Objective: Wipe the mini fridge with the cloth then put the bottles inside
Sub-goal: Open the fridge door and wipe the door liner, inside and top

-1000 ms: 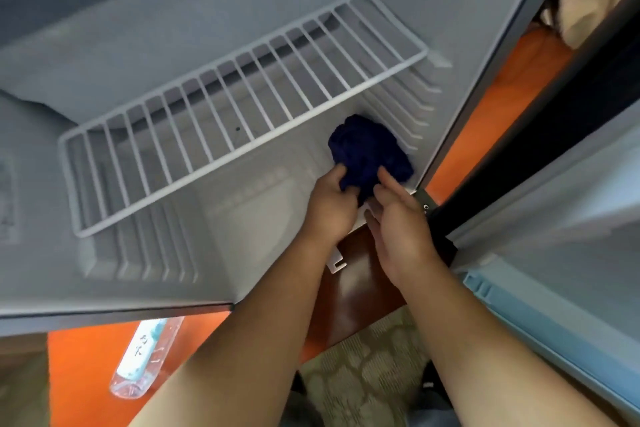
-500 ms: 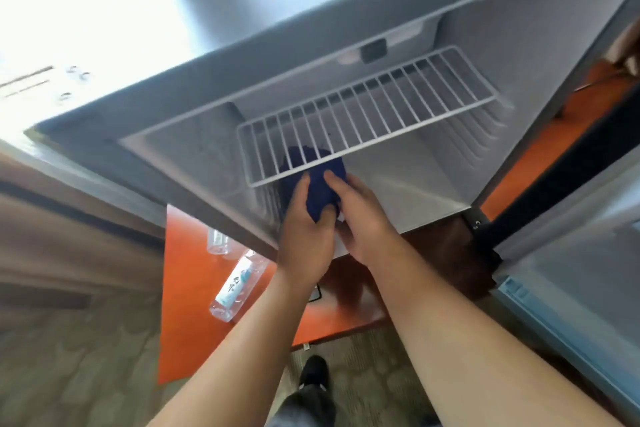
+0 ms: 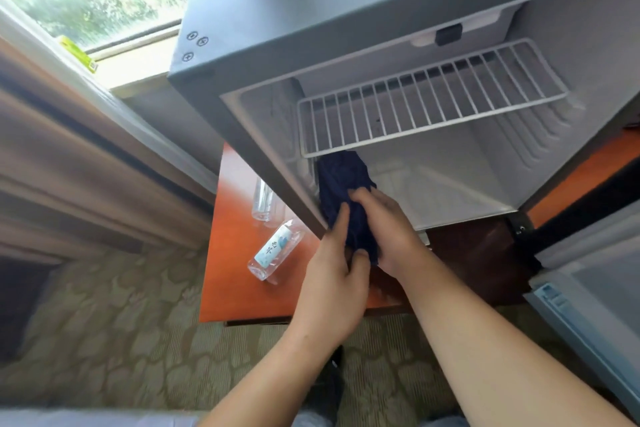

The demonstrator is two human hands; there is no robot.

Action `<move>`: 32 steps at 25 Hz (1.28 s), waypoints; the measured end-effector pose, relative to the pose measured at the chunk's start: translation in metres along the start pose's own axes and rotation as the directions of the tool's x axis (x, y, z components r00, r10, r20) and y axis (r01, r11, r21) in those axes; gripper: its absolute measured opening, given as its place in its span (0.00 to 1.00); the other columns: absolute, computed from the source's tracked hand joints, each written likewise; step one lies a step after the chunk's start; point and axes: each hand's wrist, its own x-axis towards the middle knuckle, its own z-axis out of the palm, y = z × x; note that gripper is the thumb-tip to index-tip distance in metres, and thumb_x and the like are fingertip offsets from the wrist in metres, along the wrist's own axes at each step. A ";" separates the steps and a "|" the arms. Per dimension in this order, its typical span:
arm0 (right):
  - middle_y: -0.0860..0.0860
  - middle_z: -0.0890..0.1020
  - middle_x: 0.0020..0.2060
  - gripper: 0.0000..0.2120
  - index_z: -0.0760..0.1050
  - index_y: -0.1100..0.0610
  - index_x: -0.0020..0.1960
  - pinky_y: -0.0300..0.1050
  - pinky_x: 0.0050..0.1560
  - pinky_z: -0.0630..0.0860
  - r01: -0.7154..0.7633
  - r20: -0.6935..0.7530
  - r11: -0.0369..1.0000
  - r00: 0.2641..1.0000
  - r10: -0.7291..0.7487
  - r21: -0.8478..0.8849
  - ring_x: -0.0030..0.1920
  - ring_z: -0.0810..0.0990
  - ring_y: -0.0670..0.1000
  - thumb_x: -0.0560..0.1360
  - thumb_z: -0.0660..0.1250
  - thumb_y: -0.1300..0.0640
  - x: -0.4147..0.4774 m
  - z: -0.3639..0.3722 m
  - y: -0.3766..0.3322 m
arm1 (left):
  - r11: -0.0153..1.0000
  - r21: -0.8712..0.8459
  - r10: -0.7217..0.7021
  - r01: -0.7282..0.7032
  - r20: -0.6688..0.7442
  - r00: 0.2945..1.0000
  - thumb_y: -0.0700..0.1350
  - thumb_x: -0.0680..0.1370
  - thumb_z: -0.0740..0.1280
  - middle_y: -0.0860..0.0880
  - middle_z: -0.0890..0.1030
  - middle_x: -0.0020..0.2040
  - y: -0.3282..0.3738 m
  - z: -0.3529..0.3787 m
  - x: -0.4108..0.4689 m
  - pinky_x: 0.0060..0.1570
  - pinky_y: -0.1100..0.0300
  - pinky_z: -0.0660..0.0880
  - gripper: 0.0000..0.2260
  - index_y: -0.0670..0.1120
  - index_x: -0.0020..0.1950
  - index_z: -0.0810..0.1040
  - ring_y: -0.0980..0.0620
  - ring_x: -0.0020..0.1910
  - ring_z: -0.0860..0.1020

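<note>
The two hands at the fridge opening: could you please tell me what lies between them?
The dark blue cloth lies between the left hand and the right hand, both holding it, just under the wire shelf, as the head view shows.

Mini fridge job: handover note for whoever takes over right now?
Hands: left hand and right hand both grip the dark blue cloth.
Cloth is at the lower left inner wall of the mini fridge, under the wire shelf; door open.
Outside, on the orange table: labelled bottle, clear bottle.
Done: no step shown finished.
Left: finish wiping, put both bottles inside.
</note>
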 end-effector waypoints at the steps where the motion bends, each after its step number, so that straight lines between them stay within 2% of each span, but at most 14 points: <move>1: 0.57 0.86 0.50 0.09 0.85 0.50 0.53 0.50 0.49 0.83 0.030 0.011 0.999 1.000 -0.029 -0.032 0.52 0.86 0.57 0.75 0.69 0.55 -0.003 -0.001 0.002 | 1.000 0.004 -0.001 0.001 -0.001 1.000 0.39 0.82 0.61 0.56 0.72 0.75 -0.003 -0.001 -0.005 0.69 0.62 0.71 0.32 0.60 0.82 0.55 0.60 0.70 0.73; 3: 0.53 0.87 0.50 0.08 0.85 0.47 0.53 0.51 0.51 0.83 0.121 0.019 0.989 0.993 -0.119 -0.088 0.52 0.86 0.55 0.75 0.71 0.54 -0.005 0.002 0.004 | 1.000 -0.019 0.003 -0.003 -0.018 1.000 0.40 0.81 0.61 0.54 0.74 0.74 -0.006 -0.006 -0.010 0.66 0.66 0.72 0.33 0.65 0.80 0.54 0.60 0.69 0.74; 5: 0.50 0.87 0.48 0.07 0.85 0.44 0.50 0.48 0.50 0.84 0.212 0.018 0.971 0.977 -0.212 -0.112 0.50 0.86 0.52 0.76 0.72 0.54 -0.001 0.010 -0.001 | 0.999 -0.039 0.009 -0.011 -0.033 0.999 0.42 0.81 0.61 0.49 0.76 0.72 -0.007 -0.009 -0.003 0.62 0.71 0.72 0.32 0.68 0.78 0.54 0.57 0.68 0.76; 7: 0.50 0.87 0.46 0.07 0.85 0.45 0.48 0.46 0.49 0.84 0.272 0.024 0.953 0.962 -0.271 -0.137 0.49 0.87 0.51 0.77 0.72 0.56 0.013 0.018 -0.011 | 0.998 -0.053 0.024 -0.026 -0.038 0.999 0.44 0.79 0.61 0.49 0.77 0.71 -0.004 -0.008 0.011 0.63 0.68 0.73 0.32 0.64 0.81 0.56 0.57 0.68 0.76; 9: 0.50 0.87 0.45 0.08 0.83 0.46 0.49 0.44 0.48 0.82 0.291 0.020 0.940 0.956 -0.292 -0.180 0.48 0.86 0.50 0.77 0.72 0.59 0.033 0.026 -0.025 | 0.997 -0.065 0.027 -0.031 -0.054 0.998 0.44 0.78 0.61 0.55 0.78 0.70 0.000 -0.008 0.027 0.65 0.66 0.73 0.33 0.60 0.82 0.56 0.62 0.67 0.76; 12: 0.45 0.87 0.42 0.09 0.83 0.47 0.51 0.37 0.44 0.80 0.304 0.030 0.930 0.952 -0.305 -0.205 0.46 0.86 0.43 0.76 0.72 0.60 0.065 0.037 -0.040 | 0.996 -0.090 0.010 -0.019 -0.092 0.996 0.48 0.78 0.61 0.70 0.76 0.64 0.001 -0.006 0.054 0.54 0.78 0.70 0.32 0.63 0.81 0.58 0.73 0.62 0.75; 15: 0.48 0.87 0.44 0.11 0.82 0.54 0.59 0.43 0.46 0.82 0.286 0.037 0.933 0.958 -0.284 -0.217 0.47 0.86 0.47 0.77 0.72 0.57 0.081 0.037 -0.045 | 0.992 -0.126 0.004 -0.015 -0.090 0.996 0.48 0.78 0.59 0.73 0.75 0.64 0.002 -0.002 0.071 0.53 0.78 0.69 0.30 0.67 0.79 0.58 0.74 0.59 0.74; 17: 0.51 0.87 0.50 0.15 0.81 0.52 0.62 0.48 0.52 0.82 0.211 0.029 0.944 0.977 -0.210 -0.253 0.52 0.86 0.51 0.76 0.73 0.53 0.078 0.032 -0.048 | 0.991 -0.136 -0.013 0.005 -0.058 0.998 0.49 0.78 0.59 0.72 0.73 0.65 0.002 0.002 0.069 0.60 0.74 0.69 0.31 0.66 0.80 0.57 0.74 0.63 0.73; 19: 0.51 0.87 0.49 0.12 0.82 0.51 0.58 0.46 0.49 0.82 0.183 0.032 0.953 0.983 -0.181 -0.243 0.50 0.86 0.50 0.75 0.74 0.54 0.066 0.026 -0.047 | 0.991 -0.129 -0.024 0.020 -0.034 0.999 0.50 0.78 0.61 0.74 0.73 0.62 -0.001 0.001 0.057 0.64 0.72 0.69 0.32 0.62 0.81 0.58 0.74 0.65 0.71; 22: 0.48 0.88 0.44 0.06 0.84 0.49 0.51 0.41 0.44 0.83 0.207 0.001 0.953 0.977 -0.212 -0.219 0.46 0.87 0.48 0.75 0.73 0.58 0.041 0.019 -0.030 | 0.997 -0.074 -0.025 0.027 0.022 0.999 0.47 0.79 0.62 0.72 0.77 0.60 -0.016 -0.007 0.030 0.59 0.77 0.70 0.30 0.57 0.81 0.61 0.71 0.65 0.73; 24: 0.47 0.88 0.43 0.05 0.84 0.47 0.49 0.44 0.49 0.84 0.196 -0.029 0.958 0.978 -0.206 -0.211 0.47 0.86 0.48 0.76 0.73 0.57 0.028 0.010 -0.009 | 0.999 -0.036 -0.038 0.041 0.066 0.997 0.45 0.80 0.62 0.71 0.76 0.64 -0.026 -0.009 0.012 0.59 0.76 0.70 0.29 0.59 0.81 0.61 0.69 0.67 0.73; 27: 0.49 0.87 0.46 0.05 0.85 0.50 0.52 0.47 0.54 0.82 0.126 -0.122 0.969 0.981 -0.154 -0.211 0.49 0.86 0.48 0.77 0.72 0.55 0.021 -0.006 0.024 | 0.994 0.047 -0.099 0.093 0.132 0.986 0.40 0.82 0.62 0.76 0.75 0.62 -0.043 0.000 0.002 0.58 0.74 0.72 0.29 0.60 0.80 0.61 0.70 0.66 0.74; 29: 0.54 0.86 0.49 0.07 0.84 0.56 0.54 0.46 0.53 0.81 0.100 -0.165 0.970 0.977 -0.138 -0.222 0.51 0.85 0.51 0.77 0.71 0.58 0.028 -0.016 0.048 | 0.986 0.120 -0.138 0.120 0.157 0.978 0.39 0.82 0.61 0.71 0.77 0.61 -0.057 0.009 0.009 0.54 0.75 0.71 0.29 0.59 0.80 0.61 0.71 0.62 0.76; 32: 0.55 0.85 0.45 0.07 0.82 0.61 0.53 0.45 0.46 0.76 0.066 -0.190 0.959 0.974 -0.121 -0.275 0.47 0.83 0.52 0.79 0.68 0.61 0.045 -0.024 0.077 | 0.971 0.213 -0.150 0.108 0.190 0.970 0.39 0.81 0.61 0.62 0.82 0.57 -0.079 0.019 0.023 0.47 0.75 0.73 0.27 0.62 0.76 0.67 0.69 0.54 0.79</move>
